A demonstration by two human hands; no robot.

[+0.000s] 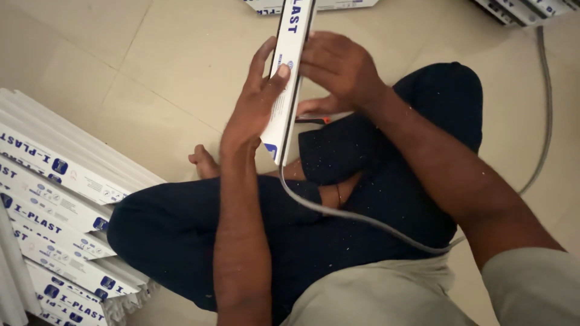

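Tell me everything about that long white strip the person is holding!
The long white strip looks like a plastic channel with blue printing and dark edges. It runs from the top of the picture down toward the person's crossed legs, slightly tilted. The left hand grips its lower part, thumb across the face. The right hand rests against its right side. A grey cable comes out of its lower end.

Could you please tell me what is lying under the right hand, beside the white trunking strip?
Under the right hand, a red-handled tool pokes out beside the white trunking strip held by the left hand; its working end is covered.
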